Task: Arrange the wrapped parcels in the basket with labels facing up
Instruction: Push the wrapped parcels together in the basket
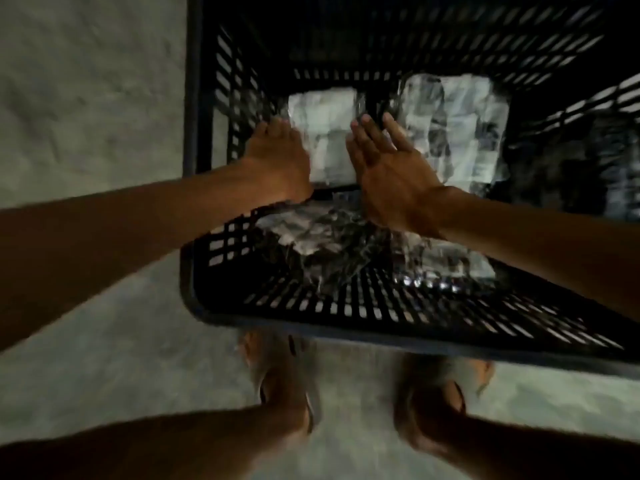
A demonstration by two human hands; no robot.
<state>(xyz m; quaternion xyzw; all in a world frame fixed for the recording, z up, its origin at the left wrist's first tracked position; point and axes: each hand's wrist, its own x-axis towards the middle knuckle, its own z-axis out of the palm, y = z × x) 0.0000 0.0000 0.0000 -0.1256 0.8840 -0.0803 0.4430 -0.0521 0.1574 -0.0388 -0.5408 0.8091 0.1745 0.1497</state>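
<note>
Left hand [277,161] presses flat, fingers extended, against the left edge of a pale wrapped parcel [323,140] inside the black slatted basket [311,306]. Right hand [388,174], fingers open and straight, flanks the parcel's right edge. A second wrapped parcel [457,129] lies just beside it; others fill the basket nearer the camera, blurred.

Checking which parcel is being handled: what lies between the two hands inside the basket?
In the head view, a pale wrapped parcel lies between the left hand and right hand, in the black basket. Its label is too blurred to confirm.
</note>
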